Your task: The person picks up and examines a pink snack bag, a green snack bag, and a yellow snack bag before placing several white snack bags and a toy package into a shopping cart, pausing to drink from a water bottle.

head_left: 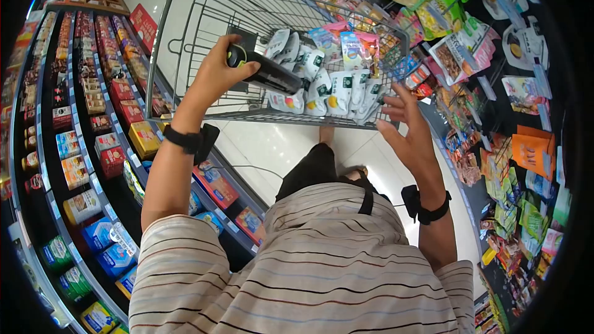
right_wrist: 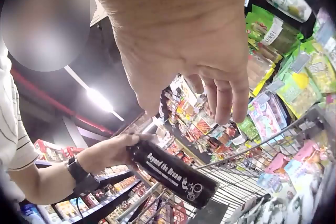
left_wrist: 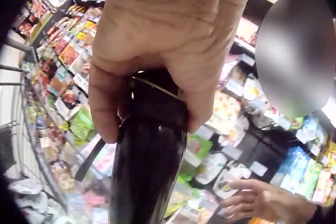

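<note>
My left hand (head_left: pixel 213 77) grips a black bottle (head_left: pixel 275 74) round its cap end, with the bottle slanting over the shopping cart (head_left: pixel 185 43). White lettering runs along the bottle's side in the right wrist view. In the left wrist view, thumb and fingers sit on either side of the dark cap (left_wrist: pixel 155 95). White pouches (head_left: pixel 340 93) with fruit pictures lie in the cart below the bottle, beside pink and blue packets (head_left: pixel 359 49). My right hand (head_left: pixel 408 130) holds nothing, its fingers loosely extended near the cart's right corner.
Shelves of boxed and jarred goods (head_left: pixel 77 173) run along the left. Hanging snack bags (head_left: pixel 458 55) and other packets line the right, close to the cart. Pale floor tiles (head_left: pixel 247 148) show between cart and body.
</note>
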`<state>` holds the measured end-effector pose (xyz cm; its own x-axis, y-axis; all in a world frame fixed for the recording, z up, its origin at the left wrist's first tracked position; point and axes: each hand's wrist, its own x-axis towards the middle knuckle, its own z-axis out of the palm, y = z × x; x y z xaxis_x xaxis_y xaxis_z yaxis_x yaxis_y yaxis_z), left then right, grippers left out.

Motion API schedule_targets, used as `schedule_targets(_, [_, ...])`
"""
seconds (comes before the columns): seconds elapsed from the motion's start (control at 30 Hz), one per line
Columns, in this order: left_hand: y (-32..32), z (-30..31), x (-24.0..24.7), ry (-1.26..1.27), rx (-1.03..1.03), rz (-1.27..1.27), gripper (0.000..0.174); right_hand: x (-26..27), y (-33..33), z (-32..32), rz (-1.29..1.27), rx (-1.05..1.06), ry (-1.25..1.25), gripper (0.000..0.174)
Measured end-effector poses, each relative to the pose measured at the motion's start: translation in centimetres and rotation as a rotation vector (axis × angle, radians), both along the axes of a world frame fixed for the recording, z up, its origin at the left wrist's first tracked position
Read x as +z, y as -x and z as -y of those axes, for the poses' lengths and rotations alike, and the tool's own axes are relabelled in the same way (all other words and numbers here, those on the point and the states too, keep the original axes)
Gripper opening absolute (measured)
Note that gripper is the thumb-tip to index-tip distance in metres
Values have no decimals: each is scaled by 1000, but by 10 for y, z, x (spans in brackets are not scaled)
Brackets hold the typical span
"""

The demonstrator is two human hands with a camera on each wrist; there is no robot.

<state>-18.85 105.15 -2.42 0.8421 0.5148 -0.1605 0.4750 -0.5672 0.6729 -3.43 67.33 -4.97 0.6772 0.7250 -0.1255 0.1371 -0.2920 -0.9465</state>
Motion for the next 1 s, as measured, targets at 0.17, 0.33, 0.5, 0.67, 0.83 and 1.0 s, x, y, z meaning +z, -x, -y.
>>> schedule_targets(0.17, [21, -76, -104, -68, -26, -228, 77, -16, -1, -8, -60, -61, 52, 70])
schedule_targets(0.33, [24, -101, -178, -134, -137, -537, 78, -23, -1, -15, -121, -95, 127, 70])
schedule_targets(0.5, [22, -106, -229, -149, -289, -739, 81, -17, -2, -21, -152, -130, 180, 69])
schedule_targets(0.67, [24, -101, -257, -149, -455, -841, 84, -22, -4, -19, -161, -165, 204, 68])
schedule_targets(0.83, [18, -100, -278, -149, -514, -943, 84, -18, -6, -22, -177, -178, 269, 67])
schedule_targets(1.0, [39, -112, -315, -172, -641, -807, 79, -20, -7, -25, -201, -173, 288, 65])
